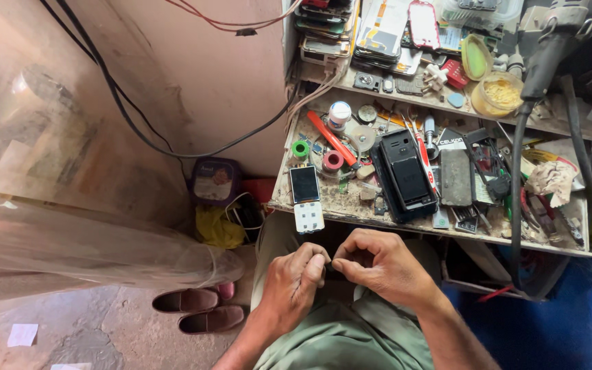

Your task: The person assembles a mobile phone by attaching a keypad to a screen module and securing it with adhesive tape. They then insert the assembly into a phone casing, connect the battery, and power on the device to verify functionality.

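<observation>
My left hand [296,281] and my right hand [378,264] meet above my lap, fingertips pinched together on a small dark part [329,265] that is mostly hidden. Both hands hover just below the front edge of a cluttered wooden workbench [351,214]. On the bench edge above my left hand lies an opened keypad phone front [305,195] with a screen and white keypad. A black phone body [404,175] lies face down to its right.
The bench holds tape rolls [332,161], a red-handled tool [331,138], several phone parts and a black cable [515,199]. A shelf behind it carries stacked phones [327,27]. A pair of maroon shoes [200,308] sits on the floor at left, beside plastic sheeting [90,247].
</observation>
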